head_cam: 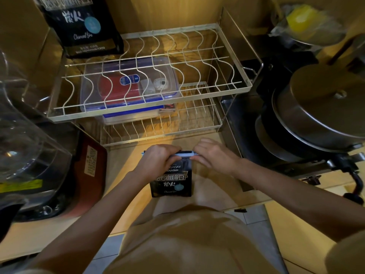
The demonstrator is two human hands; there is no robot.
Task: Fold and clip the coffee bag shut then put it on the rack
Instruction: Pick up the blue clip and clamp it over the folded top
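Observation:
A black coffee bag [171, 180] with white lettering stands upright on the wooden counter, close to my body. Its top is folded over, and a pale blue clip [185, 153] lies along the fold. My left hand [158, 160] grips the left end of the folded top and clip. My right hand [212, 155] pinches the right end. A two-tier white wire rack [199, 93] stands just behind the bag.
A second black coffee bag [85, 26] stands at the rack's back left. A clear lidded box [128, 84] sits on the lower tier. A glass jug [21, 131] and red appliance are at left; stacked pots [320, 113] at right.

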